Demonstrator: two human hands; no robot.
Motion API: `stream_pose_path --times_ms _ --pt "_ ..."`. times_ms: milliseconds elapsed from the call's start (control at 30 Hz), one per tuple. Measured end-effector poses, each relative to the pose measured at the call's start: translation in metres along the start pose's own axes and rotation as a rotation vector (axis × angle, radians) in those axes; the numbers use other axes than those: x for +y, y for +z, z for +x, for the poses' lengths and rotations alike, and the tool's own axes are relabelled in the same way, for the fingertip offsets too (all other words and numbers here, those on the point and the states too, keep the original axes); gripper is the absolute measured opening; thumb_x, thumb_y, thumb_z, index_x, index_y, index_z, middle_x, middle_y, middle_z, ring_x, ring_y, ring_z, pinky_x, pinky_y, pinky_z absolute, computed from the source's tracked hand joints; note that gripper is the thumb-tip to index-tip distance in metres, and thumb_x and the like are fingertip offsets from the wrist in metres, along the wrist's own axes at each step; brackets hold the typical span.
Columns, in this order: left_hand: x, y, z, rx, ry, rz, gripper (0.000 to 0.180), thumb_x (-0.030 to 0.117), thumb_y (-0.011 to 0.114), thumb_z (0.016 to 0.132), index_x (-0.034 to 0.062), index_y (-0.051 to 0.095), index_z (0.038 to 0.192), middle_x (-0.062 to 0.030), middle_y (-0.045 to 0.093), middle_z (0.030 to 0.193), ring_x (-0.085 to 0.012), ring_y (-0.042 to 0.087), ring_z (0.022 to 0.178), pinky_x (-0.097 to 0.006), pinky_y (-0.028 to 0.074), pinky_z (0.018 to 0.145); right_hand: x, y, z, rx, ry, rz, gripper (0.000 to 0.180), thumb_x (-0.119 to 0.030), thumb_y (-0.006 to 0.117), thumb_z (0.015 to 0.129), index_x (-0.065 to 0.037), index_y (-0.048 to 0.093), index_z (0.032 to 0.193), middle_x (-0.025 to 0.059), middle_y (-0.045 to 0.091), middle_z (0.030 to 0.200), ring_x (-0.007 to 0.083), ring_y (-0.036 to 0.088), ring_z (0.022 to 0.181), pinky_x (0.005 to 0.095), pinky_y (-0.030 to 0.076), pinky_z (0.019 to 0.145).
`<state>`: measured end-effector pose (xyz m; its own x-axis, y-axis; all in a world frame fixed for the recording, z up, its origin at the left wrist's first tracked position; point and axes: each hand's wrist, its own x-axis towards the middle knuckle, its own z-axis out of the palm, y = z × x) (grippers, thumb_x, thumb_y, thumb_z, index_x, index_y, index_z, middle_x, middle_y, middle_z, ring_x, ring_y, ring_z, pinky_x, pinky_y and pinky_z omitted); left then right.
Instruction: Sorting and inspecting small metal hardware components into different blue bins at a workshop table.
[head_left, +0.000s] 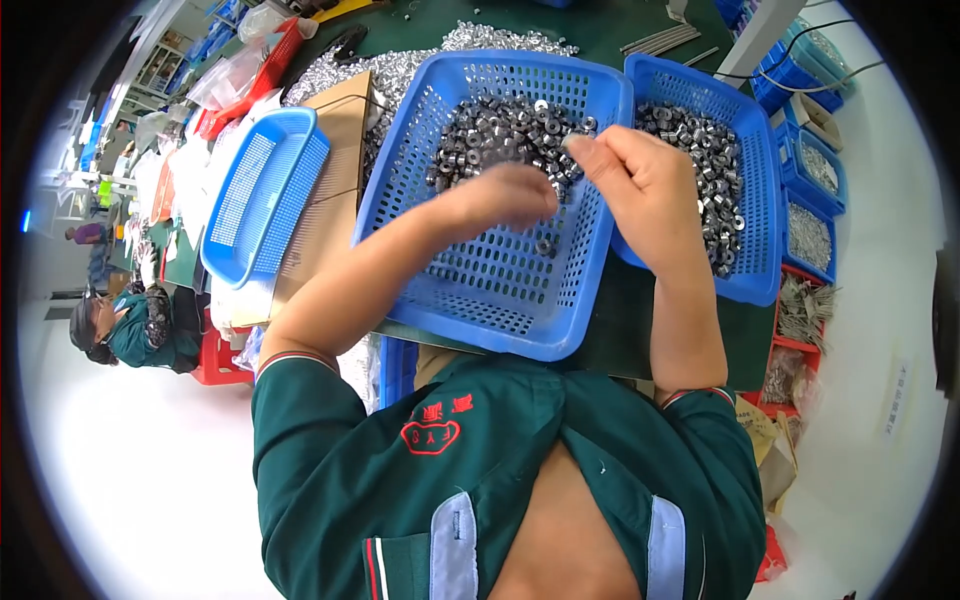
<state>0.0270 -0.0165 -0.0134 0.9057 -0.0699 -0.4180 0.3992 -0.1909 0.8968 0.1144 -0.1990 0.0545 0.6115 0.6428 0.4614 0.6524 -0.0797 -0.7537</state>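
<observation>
Blue perforated basket [470,290], dark grey metal rings [500,135], green table [640,320], green shirt [400,480] with red emblem

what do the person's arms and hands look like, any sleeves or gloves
Both the left hand and the right hand are bare, with no gloves, rings or watch visible. The forearms are uncovered. Short dark green sleeves end above the elbows, each with a cuff trimmed in thin red and white stripes.

Bright, even overhead light fills the scene with soft shadows, the pale floor [130,470] is washed out, the left hand [510,195] is motion-blurred, and fisheye distortion bends edges toward a dark circular rim.
</observation>
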Motion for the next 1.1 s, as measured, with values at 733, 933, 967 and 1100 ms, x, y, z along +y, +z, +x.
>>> stream_pose_path --times_ms 733,933,967,1100 --pt "0.025 0.003 -0.020 0.091 0.391 -0.504 0.027 0.030 0.052 0.098 0.0037 0.052 0.101 -0.0049 0.060 0.079 -0.0058 0.047 0.060 -0.020 0.036 0.053 -0.006 0.020 -0.008 -0.089 -0.069 -0.132 0.011 -0.012 0.060 0.090 -0.001 0.062 0.090 0.0154 0.062 0.074 0.0266 0.060 0.061 0.0349 0.044 0.056" --pt "0.020 0.001 -0.024 0.064 0.430 -0.576 0.026 0.031 0.054 0.098 0.0050 0.051 0.098 -0.0037 0.059 0.072 -0.0049 0.043 0.054 -0.020 0.033 0.050 -0.011 0.023 -0.010 -0.118 -0.065 -0.104 0.011 -0.011 0.061 0.090 0.000 0.062 0.092 0.0147 0.062 0.074 0.0223 0.058 0.060 0.0320 0.046 0.057" --pt "0.020 0.001 -0.024 0.056 0.437 -0.566 0.026 0.031 0.054 0.098 0.0053 0.051 0.098 -0.0036 0.059 0.072 -0.0048 0.043 0.054 -0.019 0.033 0.050 -0.009 0.023 -0.010 -0.109 -0.077 -0.104 0.011 -0.010 0.061 0.090 0.000 0.062 0.092 0.0151 0.062 0.074 0.0223 0.059 0.061 0.0321 0.046 0.058" --pt "0.021 0.001 -0.025 0.019 0.459 -0.598 0.022 0.027 0.056 0.096 0.0049 0.052 0.093 -0.0036 0.061 0.073 -0.0060 0.049 0.054 -0.020 0.035 0.049 -0.009 0.020 -0.011 -0.122 -0.034 -0.117 0.011 -0.011 0.062 0.089 0.000 0.063 0.092 0.0152 0.063 0.075 0.0247 0.061 0.062 0.0328 0.046 0.058"
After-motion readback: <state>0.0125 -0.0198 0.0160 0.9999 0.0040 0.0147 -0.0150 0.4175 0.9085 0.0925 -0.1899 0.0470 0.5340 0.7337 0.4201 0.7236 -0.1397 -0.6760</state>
